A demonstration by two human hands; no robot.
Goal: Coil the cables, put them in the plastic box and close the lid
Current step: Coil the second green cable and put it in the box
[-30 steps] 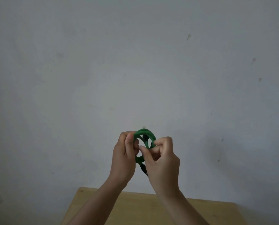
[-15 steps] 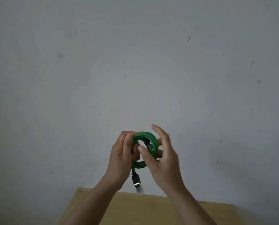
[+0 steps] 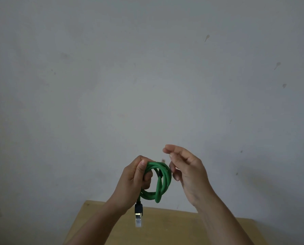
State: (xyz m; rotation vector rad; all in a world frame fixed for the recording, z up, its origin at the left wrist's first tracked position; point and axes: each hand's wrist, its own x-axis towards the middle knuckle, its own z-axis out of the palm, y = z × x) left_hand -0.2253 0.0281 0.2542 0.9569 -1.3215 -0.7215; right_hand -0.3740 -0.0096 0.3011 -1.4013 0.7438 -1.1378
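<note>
A green cable (image 3: 162, 181) is wound into a small coil and held up in front of the wall. My left hand (image 3: 135, 177) grips the coil's left side, thumb on top. A black plug with a clear tip (image 3: 138, 215) hangs below that hand. My right hand (image 3: 186, 172) is just to the right of the coil, fingers apart and curled, holding nothing. No plastic box is in view.
A light wooden table (image 3: 174, 225) shows at the bottom of the view, below my forearms. A grey, speckled wall (image 3: 147, 76) fills everything behind.
My right hand has let go of the coil and moved off to the right, opening. The plug end has dropped and now dangles below my left hand.
</note>
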